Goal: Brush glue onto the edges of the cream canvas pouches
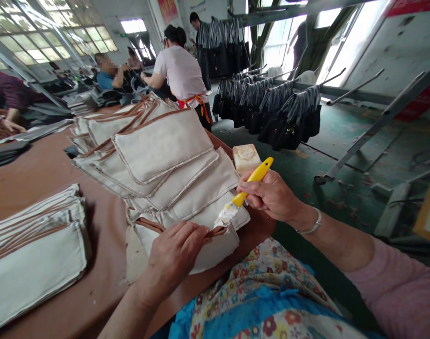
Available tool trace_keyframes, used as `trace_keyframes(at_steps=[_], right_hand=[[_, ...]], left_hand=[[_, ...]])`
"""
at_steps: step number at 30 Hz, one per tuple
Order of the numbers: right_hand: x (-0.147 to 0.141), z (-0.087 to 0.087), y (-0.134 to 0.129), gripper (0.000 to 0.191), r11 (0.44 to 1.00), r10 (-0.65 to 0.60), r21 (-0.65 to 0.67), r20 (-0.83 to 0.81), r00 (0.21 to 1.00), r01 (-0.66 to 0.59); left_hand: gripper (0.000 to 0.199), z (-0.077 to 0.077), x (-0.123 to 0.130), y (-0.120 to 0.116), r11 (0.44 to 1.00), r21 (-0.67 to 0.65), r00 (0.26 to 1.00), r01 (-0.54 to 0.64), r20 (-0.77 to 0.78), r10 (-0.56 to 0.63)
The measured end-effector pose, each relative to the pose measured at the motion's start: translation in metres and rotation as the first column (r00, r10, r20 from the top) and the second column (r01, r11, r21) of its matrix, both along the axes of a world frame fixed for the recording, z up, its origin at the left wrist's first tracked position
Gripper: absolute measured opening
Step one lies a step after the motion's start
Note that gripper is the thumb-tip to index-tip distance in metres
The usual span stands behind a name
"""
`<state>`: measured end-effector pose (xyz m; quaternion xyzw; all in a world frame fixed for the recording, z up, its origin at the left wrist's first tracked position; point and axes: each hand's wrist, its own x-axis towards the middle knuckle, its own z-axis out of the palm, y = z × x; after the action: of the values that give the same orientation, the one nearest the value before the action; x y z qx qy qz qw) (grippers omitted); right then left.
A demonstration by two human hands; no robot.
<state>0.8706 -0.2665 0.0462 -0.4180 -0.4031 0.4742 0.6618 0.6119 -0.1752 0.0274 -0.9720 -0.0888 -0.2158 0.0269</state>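
Observation:
My right hand [271, 195] grips a glue brush by its yellow handle [259, 174]. White paste coats the bristles [226, 214], which touch the brown edge of a cream fabric bag lining [215, 252]. That edge is pinched under the curled fingers of my left hand [178, 247], just left of the bristles; part of the lining is hidden beneath this hand. Directly behind lies a fanned pile of similar cream linings [165, 143] with brown-trimmed edges. A whitish tub [246, 157] stands beside the pile, beyond my right hand, with pale material on its top.
Another stack of cream linings [35, 278] lies at left on the brown tabletop [109, 263]. Black handbags [289, 120] hang from a metal rack [356, 141] at right. A person in a light shirt [181, 70] sits beyond the pile, and others work farther back.

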Motion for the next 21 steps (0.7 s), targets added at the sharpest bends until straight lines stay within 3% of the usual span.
trace_keyframes(at_steps=[2,5,9,13,16,19,21], right_hand=[[0.002,0.010,-0.004,0.024,0.996,0.089,-0.017,0.003,0.996,-0.089],[0.010,0.019,-0.007,0.023,0.998,0.067,-0.011,0.009,0.998,-0.067],[0.012,0.010,-0.003,0.020,0.996,-0.079,0.042,0.015,0.997,0.078],[0.000,-0.003,-0.007,0.021,0.999,0.029,0.038,0.075,0.997,-0.032],[-0.004,0.002,-0.020,0.019,0.998,0.043,0.052,0.084,0.996,-0.048],[0.002,0.016,-0.033,0.016,0.992,-0.098,0.075,-0.006,0.995,0.098],[0.012,0.029,-0.040,0.013,0.958,-0.254,0.120,-0.066,0.965,0.260]], left_hand=[[0.008,0.001,0.000,0.000,1.000,0.026,1.000,-0.010,-0.028,0.011],[0.009,0.002,-0.001,-0.001,0.996,0.088,0.999,0.015,-0.032,-0.012],[0.009,0.000,-0.001,-0.002,0.991,0.123,0.998,0.047,-0.041,-0.043],[0.008,-0.002,0.000,-0.002,0.993,0.120,0.998,0.013,-0.065,-0.005],[0.012,0.000,0.000,0.003,0.995,0.096,0.995,-0.032,-0.093,0.041],[0.018,0.013,0.005,0.010,0.992,0.071,0.991,-0.102,-0.081,0.108],[0.022,0.030,0.016,0.017,0.994,0.038,0.994,-0.106,-0.035,0.107]])
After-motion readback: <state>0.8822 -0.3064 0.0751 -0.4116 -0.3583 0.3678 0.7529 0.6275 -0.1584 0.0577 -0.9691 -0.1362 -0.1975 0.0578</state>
